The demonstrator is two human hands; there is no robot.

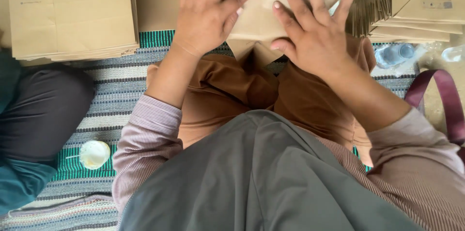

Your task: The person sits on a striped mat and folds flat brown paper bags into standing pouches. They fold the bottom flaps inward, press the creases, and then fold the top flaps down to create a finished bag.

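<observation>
— Grey cloth (271, 182) over the lap sits nearest; past it, both hands press flat on a brown paper bag (264, 6) lying across the knees, above the striped mat (116, 90).

— How are the fingers?

— Left hand (206, 15) and right hand (315, 35) are both spread, palms down, fingers splayed and gripping nothing. They only pin the bag.

— Which way does it lie?

— Long axis seems to run left to right across the lap. A small pointed flap (254, 51) hangs off its near edge, toward the body. The far edge is out of view.

— What could go wrong?

— My guess: with uneven pressure the paper could slide on the trouser cloth and crease crooked. A careless elbow might also nudge the stack of bags (72, 15) at the mat's far left, or the stack (416, 15) at the far right. The small cup (94, 153) beside the left knee could tip.
</observation>
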